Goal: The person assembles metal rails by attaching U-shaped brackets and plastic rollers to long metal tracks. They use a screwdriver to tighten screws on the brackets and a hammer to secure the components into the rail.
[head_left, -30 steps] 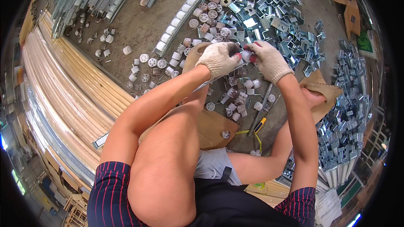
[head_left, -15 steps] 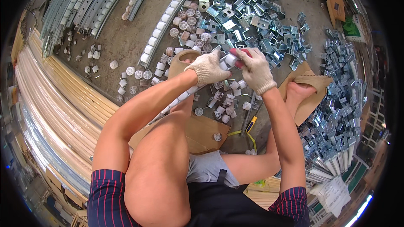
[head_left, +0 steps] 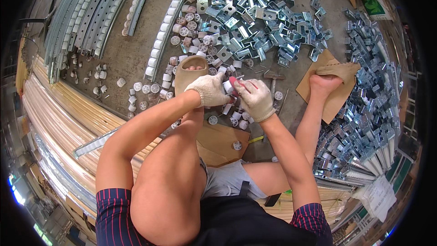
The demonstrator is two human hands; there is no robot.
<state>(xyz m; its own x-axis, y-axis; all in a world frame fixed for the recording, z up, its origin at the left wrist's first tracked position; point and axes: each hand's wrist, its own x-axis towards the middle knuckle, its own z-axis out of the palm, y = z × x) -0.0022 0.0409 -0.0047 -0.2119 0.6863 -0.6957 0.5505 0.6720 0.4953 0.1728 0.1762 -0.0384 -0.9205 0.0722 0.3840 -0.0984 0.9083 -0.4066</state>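
Both of my hands wear off-white knitted gloves and meet in front of my left foot. My left hand (head_left: 209, 90) is closed round the front end of a roller rail (head_left: 96, 144), whose other end sticks out left beneath my forearm; the stretch between is mostly hidden by my arm. My right hand (head_left: 256, 99), with red on its fingertips, pinches a white roller (head_left: 228, 87) at the gap between the two hands. Whether the roller sits in the rail cannot be made out. Loose white rollers (head_left: 212, 120) lie on the floor below and around my hands.
Bent metal brackets (head_left: 255, 13) are heaped ahead, with more stacked brackets (head_left: 359, 123) at right. Finished-looking roller rails (head_left: 166, 34) lie ahead left, beside wrapped long tubes (head_left: 68, 105). A hammer (head_left: 274, 76) and cardboard (head_left: 223, 143) lie near my feet.
My hands have come lower and nearer to me, and the right hand has shifted left. The rail's far end now shows left of my forearm. The view has shifted slightly.
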